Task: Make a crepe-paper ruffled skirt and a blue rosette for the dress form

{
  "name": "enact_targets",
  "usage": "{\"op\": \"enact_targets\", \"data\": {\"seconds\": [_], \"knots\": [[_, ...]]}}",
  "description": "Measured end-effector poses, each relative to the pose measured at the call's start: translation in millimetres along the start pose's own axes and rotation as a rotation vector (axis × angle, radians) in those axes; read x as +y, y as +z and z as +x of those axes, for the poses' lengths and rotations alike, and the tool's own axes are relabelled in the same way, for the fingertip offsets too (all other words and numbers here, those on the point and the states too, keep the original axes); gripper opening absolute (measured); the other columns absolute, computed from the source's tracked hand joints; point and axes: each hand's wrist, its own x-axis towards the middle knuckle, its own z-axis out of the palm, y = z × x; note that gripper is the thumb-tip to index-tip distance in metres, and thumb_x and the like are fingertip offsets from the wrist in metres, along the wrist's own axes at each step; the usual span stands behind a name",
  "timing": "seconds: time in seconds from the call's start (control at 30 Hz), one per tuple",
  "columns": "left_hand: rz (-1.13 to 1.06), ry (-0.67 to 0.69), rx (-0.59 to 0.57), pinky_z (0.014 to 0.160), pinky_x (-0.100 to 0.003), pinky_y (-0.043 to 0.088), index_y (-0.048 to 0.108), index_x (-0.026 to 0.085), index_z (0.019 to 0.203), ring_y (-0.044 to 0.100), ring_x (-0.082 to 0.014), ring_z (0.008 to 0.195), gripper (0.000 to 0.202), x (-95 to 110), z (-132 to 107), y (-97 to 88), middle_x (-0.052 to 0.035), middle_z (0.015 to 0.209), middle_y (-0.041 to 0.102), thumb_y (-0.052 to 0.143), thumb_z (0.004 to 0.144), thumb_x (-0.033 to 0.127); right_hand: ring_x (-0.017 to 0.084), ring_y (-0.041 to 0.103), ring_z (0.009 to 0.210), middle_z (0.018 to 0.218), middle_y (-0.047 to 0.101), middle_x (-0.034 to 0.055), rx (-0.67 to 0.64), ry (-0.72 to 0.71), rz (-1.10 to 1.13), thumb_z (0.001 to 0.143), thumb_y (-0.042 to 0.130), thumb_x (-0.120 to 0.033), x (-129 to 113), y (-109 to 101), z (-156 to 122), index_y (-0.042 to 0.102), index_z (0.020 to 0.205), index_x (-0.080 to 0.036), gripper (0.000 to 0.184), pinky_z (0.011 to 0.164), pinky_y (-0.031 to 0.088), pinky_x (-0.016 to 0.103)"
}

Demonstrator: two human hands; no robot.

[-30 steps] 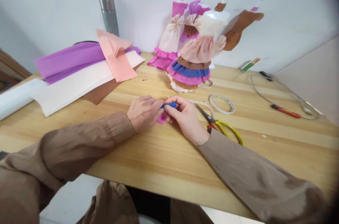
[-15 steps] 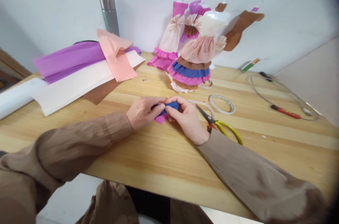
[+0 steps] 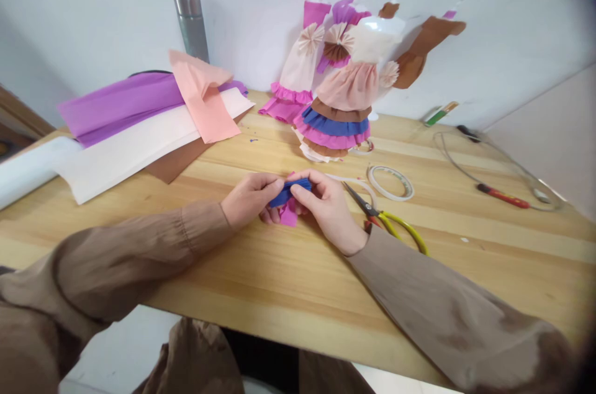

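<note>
Both hands meet over the front middle of the table around a small piece of folded blue crepe paper [image 3: 282,197]. My left hand [image 3: 249,198] pinches its left end between thumb and fingers. On the right end, my right hand [image 3: 323,201] is closed, thumb on top and fingers behind. A pink paper piece [image 3: 289,214] shows just below the blue one; I cannot tell whether it is held or lies on the table. Scissors with yellow handles [image 3: 403,229] lie partly open just right of my right hand, beside a roll of clear tape [image 3: 391,183].
Several paper dresses on small stands, one with a tiered skirt [image 3: 338,121], stand at the back by the wall. Purple, white and peach paper sheets [image 3: 125,155] lie left, near a steel flask [image 3: 190,22]. A red-handled tool with a cable [image 3: 503,197] lies right.
My left thumb and fingers have shifted slightly on the blue paper, so more of it shows. More of the pink piece is visible below. My right hand is nearly still.
</note>
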Motion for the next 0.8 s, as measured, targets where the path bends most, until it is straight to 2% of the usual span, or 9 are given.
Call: {"op": "enact_targets", "data": {"seconds": [0.13,0.27,0.57,0.8], "knots": [[-0.026,-0.015,0.012,0.042,-0.015,0.048,0.06,0.011,0.073,0.058,-0.0084,0.042,0.031,-1.2,1.8,-1.0,-0.002,0.052,0.062,0.049,0.095,0.029,0.012,0.051,0.058,0.068,0.058,-0.0022,-0.006,0.011,-0.001,0.077,0.067,-0.036,1.2,0.2,0.8,0.062,0.09,-0.019,0.022,0.057,0.042,0.028],[-0.046,0.009,-0.005,0.044,-0.017,0.05,0.062,0.011,0.079,0.06,-0.0099,0.045,0.025,-3.4,3.6,-2.2,-0.0019,0.054,0.064,0.059,0.089,0.033,0.012,0.05,0.057,0.067,0.057,-0.0027,0.008,0.023,-0.007,0.077,0.067,-0.036,2.8,0.6,1.0,0.062,0.09,-0.019,0.022,0.056,0.042,0.028],[-0.066,0.019,-0.013,0.045,-0.017,0.051,0.061,0.012,0.073,0.061,-0.0104,0.045,0.035,-8.0,6.0,-4.7,-0.0025,0.052,0.065,0.069,0.082,0.044,0.012,0.051,0.057,0.069,0.058,-0.0019,0.014,0.012,-0.018,0.076,0.067,-0.034,2.4,0.8,0.9,0.062,0.088,-0.019,0.02,0.055,0.042,0.027],[-0.137,0.029,0.032,0.042,-0.017,0.049,0.062,0.011,0.072,0.061,-0.0105,0.043,0.035,-8.6,6.5,-3.4,-0.0028,0.052,0.065,0.071,0.079,0.044,0.013,0.053,0.06,0.065,0.057,-0.0023,0.002,-0.008,-0.016,0.076,0.066,-0.033,4.9,0.8,1.4,0.061,0.089,-0.02,0.019,0.054,0.042,0.026]]}}
